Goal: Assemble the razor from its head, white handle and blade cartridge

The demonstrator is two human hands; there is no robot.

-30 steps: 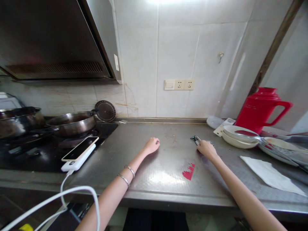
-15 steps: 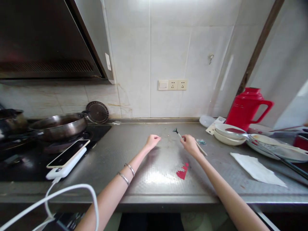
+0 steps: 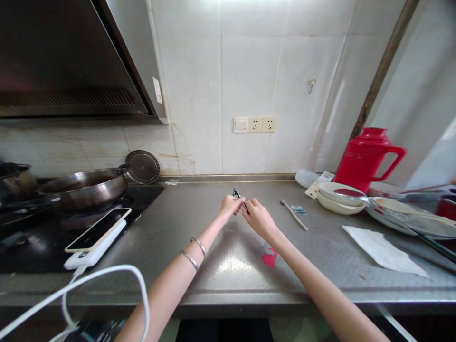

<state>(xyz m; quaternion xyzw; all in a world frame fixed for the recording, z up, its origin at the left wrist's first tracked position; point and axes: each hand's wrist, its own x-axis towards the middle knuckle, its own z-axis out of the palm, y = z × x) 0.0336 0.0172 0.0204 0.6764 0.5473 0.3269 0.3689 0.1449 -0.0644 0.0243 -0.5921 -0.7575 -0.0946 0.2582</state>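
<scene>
A razor point(image 3: 236, 193) with a dark, T-shaped head is up between my two hands, above the metal counter point(image 3: 199, 228). My left hand point(image 3: 230, 205) pinches it just below the head. Lower down, the fingers of my right hand point(image 3: 257, 214) close round its dark stem, hiding most of it. To the right of my hands lies a curved, whitish stick point(image 3: 294, 215) with a dark tip, touched by neither hand. A small clear packet with blue-green marks point(image 3: 298, 210) is beside that stick. Nearer the front, a red heart-shaped patch point(image 3: 270, 258) shows partly behind my right forearm.
On the left, a steel pan point(image 3: 85, 187) stands on the black hob point(image 3: 32, 237). A phone point(image 3: 99, 230) rests on a white power bank point(image 3: 96, 249) with a looping white cable point(image 3: 117, 270). Rightward are stacked bowls point(image 3: 340, 202), a red thermos jug point(image 3: 366, 161) and a white tissue point(image 3: 383, 249).
My right hand has moved left with the razor to meet my left hand, which now grips it too. The whitish stick stays behind on the counter, uncovered.
</scene>
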